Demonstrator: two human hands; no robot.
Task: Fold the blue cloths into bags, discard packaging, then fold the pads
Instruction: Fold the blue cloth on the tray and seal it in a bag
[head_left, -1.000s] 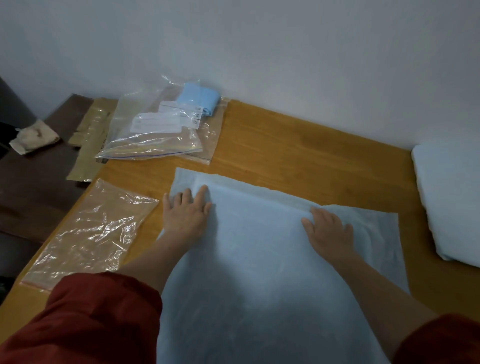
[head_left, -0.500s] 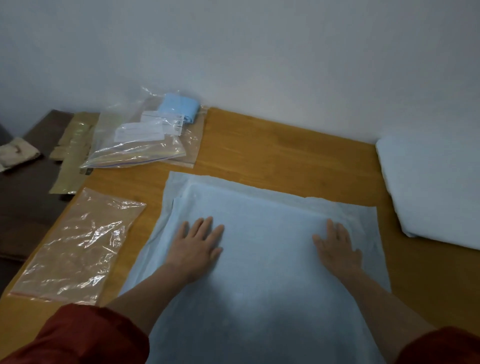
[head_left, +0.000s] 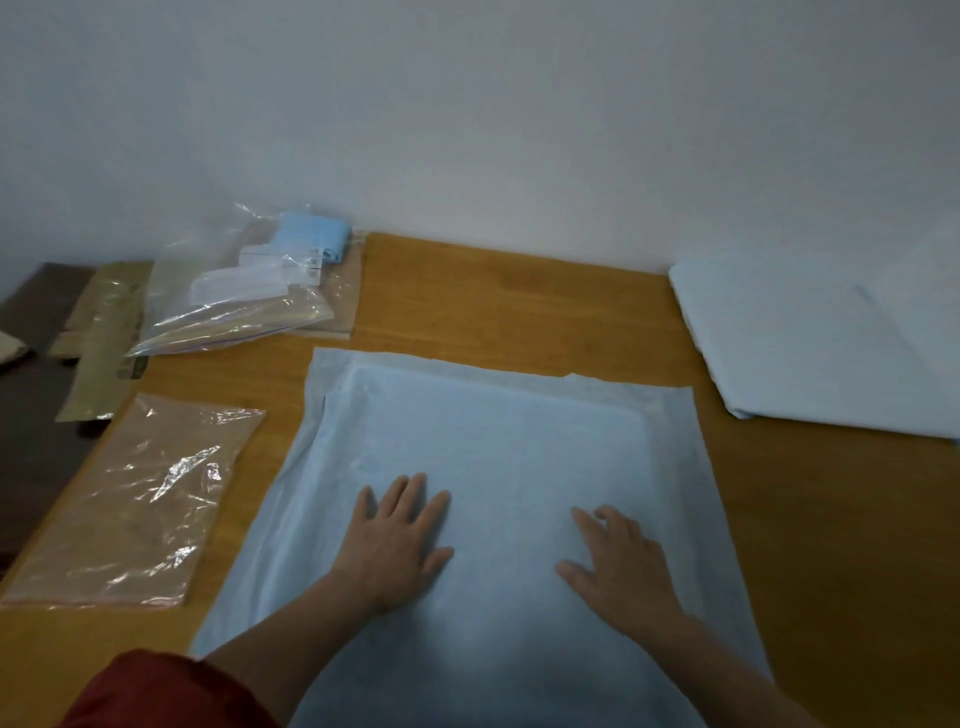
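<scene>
Pad (head_left: 493, 431) lies spread flat beneath me, my left hand (head_left: 397, 540) and right hand (head_left: 618, 566) both open, palms pressing its near half, while its far edge runs side to side ahead, about equally near either hand.

Past the far edge of the spread pad (head_left: 493, 441), bare bench (head_left: 519, 306) runs open to the wall (head_left: 519, 130). On my left an empty plastic bag (head_left: 130, 504) lies just beside it; filled bags (head_left: 234, 306) crowd the back-left corner. Folded pads (head_left: 821, 343) block my far right.
</scene>
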